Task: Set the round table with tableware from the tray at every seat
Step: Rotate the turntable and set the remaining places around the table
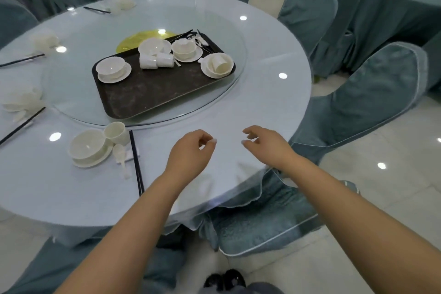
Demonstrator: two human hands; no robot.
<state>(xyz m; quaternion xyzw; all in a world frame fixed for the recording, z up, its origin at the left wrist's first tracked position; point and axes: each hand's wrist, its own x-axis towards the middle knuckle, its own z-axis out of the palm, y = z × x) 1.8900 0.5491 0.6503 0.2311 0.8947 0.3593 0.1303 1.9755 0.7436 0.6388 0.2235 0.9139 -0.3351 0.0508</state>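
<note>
Both hands are hovering over a bare stretch of the desk at the near edge, palms down. The left hand is loosely curled and holding nothing; the right hand is likewise relaxed, with its fingers half bent and nothing in them.

The tray is lying ahead of both hands and slightly to the left, on the glass turntable. Its long axis is running from near-left to far-right as seen from the hands, so its near long edge is facing the left hand more squarely. By this judgement, the left hand is the nearer one to the tray's bare near portion, while the right hand is the nearer one to the bowl set at the tray's right end.

The remaining tableware is sitting along the tray's far side: a bowl on a saucer at the left end, two tipped cups in the middle, and further bowl sets beyond them. Every piece is lying past the tray's bare near half, so the next reach is likely calling for a forward extension over that half.

A finished setting with chopsticks is lying just left of the left hand. The seat directly under the hands is not yet set.
</note>
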